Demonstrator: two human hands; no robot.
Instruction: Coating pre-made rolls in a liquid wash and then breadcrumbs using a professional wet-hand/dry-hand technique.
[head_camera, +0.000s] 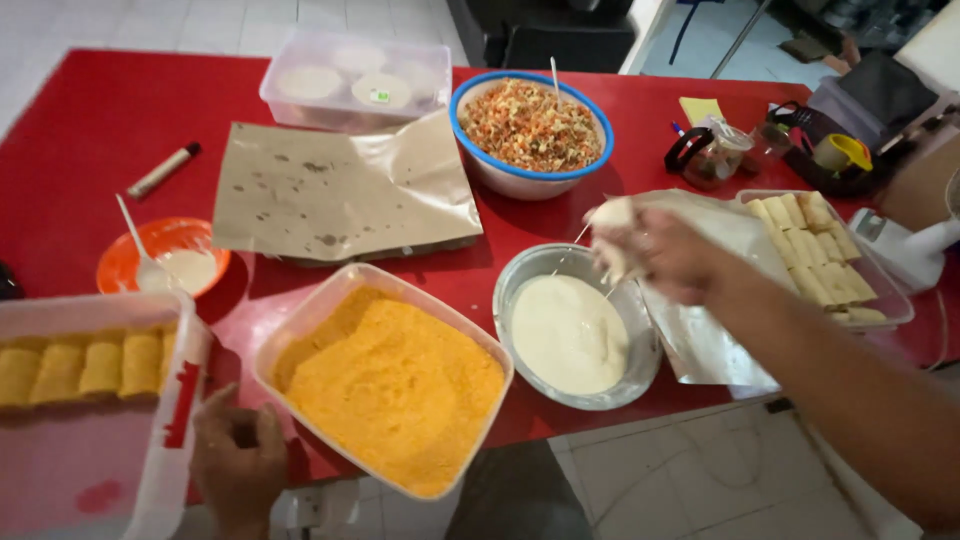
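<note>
Head view: the fingers (612, 262) of the right hand (668, 252) are clenched around a pale roll (612, 215) coated in white batter, thin strings of it dripping down, and they hold it just above the far rim of the metal bowl (508, 300) of white batter that sits on the red tabletop (80, 110). The left hand (238, 462) rests at the near edge of the tabletop, its fingers curled in on themselves with nothing in them, just beside the near left corner of the clear tub of orange breadcrumbs (395, 385). To the right of the right hand lies a sheet of plastic wrap (700, 340), and beyond that a clear tray of plain rolls (815, 250) laid side by side. At the near left stands a clear box with a red clasp (150, 440), a row of breaded yellow rolls (85, 368) in it. Farther back on the left there is a small orange bowl (165, 235) with a white spoon and some batter. In the middle a stained brown paper (340, 190) is spread out, with a lidded clear container (355, 75) behind it. To its right stands a blue-rimmed bowl of shredded vegetable filling (530, 125). A marker (163, 170) lies at the far left.
</note>
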